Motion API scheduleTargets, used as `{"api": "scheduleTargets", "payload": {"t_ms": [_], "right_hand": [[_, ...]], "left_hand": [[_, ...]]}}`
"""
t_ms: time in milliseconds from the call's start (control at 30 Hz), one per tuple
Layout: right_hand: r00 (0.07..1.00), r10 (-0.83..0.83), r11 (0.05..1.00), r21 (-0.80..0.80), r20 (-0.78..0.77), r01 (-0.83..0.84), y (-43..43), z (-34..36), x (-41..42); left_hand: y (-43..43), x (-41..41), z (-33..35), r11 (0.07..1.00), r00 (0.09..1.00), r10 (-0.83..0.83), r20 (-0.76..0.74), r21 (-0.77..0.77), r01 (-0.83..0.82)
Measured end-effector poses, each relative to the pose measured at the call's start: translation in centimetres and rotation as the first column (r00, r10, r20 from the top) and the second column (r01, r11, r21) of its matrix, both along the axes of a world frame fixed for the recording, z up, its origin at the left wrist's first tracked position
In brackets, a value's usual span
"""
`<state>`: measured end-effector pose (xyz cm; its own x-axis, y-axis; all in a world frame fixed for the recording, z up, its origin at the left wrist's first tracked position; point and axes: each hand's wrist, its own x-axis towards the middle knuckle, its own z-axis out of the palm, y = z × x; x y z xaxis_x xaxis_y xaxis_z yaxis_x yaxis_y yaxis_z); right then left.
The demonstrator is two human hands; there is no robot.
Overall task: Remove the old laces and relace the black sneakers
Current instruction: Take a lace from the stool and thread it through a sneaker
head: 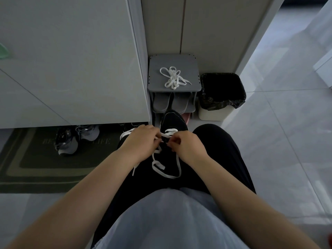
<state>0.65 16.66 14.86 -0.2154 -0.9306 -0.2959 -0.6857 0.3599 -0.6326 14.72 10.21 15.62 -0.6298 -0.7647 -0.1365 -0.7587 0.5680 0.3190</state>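
Note:
A black sneaker (173, 121) rests on my lap, toe pointing away, with a white lace (168, 131) threaded across its lowest eyelets. My left hand (142, 141) pinches the lace on the shoe's left side. On the right side, my right hand (186, 146) pinches another part of the same lace at an eyelet. Loose lace (177, 174) trails in loops over my black trousers toward me. A bundle of white laces (173, 78) lies on the grey shoe rack's top (158, 69). The shoe's rear half is hidden under my hands.
The grey rack (195, 109) holds grey slippers (171, 101) on its lower shelf. A bin with a black liner (221, 94) stands to its right. Grey sneakers (75, 139) sit on a dark doormat (36, 168) under a white cabinet (71, 69) at left.

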Motion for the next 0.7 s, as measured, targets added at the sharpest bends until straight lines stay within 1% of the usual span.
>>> {"api": "scheduleTargets", "payload": {"t_ms": [100,167,233,267,333,400,433,467,500,533,567,600,633,667,700], "right_hand": [[0.991,0.07,0.997,0.019,-0.113,-0.068,-0.2,0.2,0.2],[0.976,0.114,0.993,0.048,-0.184,-0.107,-0.5,0.1,0.7],[0.975,0.114,0.993,0.048,-0.191,-0.107,-0.8,-0.1,1.0],[0.982,0.101,0.995,0.039,-0.16,-0.096,-0.8,-0.2,0.9],[0.998,0.039,0.999,-0.002,-0.041,-0.039,-0.6,-0.5,0.2],[0.994,-0.049,0.996,-0.07,0.102,0.056,-0.1,-0.5,-0.8],[0.977,-0.11,0.987,-0.091,0.185,0.129,0.2,-0.3,-1.3],[0.93,-0.187,0.968,-0.099,0.316,0.228,0.6,0.1,-2.0],[0.826,-0.256,0.935,-0.089,0.502,0.344,1.1,0.7,-2.9],[0.644,-0.28,0.889,-0.06,0.712,0.454,1.5,1.7,-3.7],[0.419,-0.233,0.85,-0.026,0.877,0.527,1.9,2.7,-4.8],[0.244,-0.123,0.826,-0.037,0.962,0.563,2.4,3.7,-5.9],[0.163,-0.019,0.799,-0.083,0.986,0.595,2.9,4.7,-7.1],[0.126,0.062,0.769,-0.128,0.99,0.626,3.5,5.7,-8.2],[0.112,0.121,0.726,-0.164,0.986,0.668,4.2,6.6,-9.7]], "left_hand": [[-0.5,-0.2,0.0,1.0,0.996,-0.023,0.083,0.002,0.023],[-0.5,-0.3,-0.2,1.0,0.994,-0.021,0.104,-0.008,0.022],[-0.5,-0.5,-0.5,1.0,0.994,-0.022,0.105,-0.015,0.024],[-0.4,-0.5,-0.6,0.999,0.995,-0.025,0.101,-0.019,0.027],[-0.2,-0.5,-0.7,0.998,0.998,-0.007,0.058,-0.056,0.01],[-0.1,-0.4,-0.6,0.992,0.997,0.049,-0.058,-0.111,-0.055],[-0.2,-0.3,-0.6,0.99,0.992,0.073,-0.104,-0.114,-0.084],[-0.3,-0.3,-0.6,0.991,0.991,0.083,-0.11,-0.097,-0.093],[-0.7,-0.2,-0.7,0.995,0.994,0.08,-0.075,-0.057,-0.084],[-1.0,-0.3,-0.6,0.998,0.998,0.063,-0.014,-0.014,-0.063],[-1.4,-0.5,-0.5,0.999,0.998,0.038,0.053,0.018,-0.039],[-1.7,-0.7,-0.4,0.999,0.994,0.014,0.112,0.045,-0.019],[-1.9,-0.9,-0.1,0.998,0.989,0.001,0.145,0.063,-0.01],[-2.2,-1.1,0.3,0.997,0.989,-0.006,0.146,0.081,-0.006],[-2.6,-1.1,0.6,0.994,0.994,0.003,0.112,0.108,-0.015]]}}
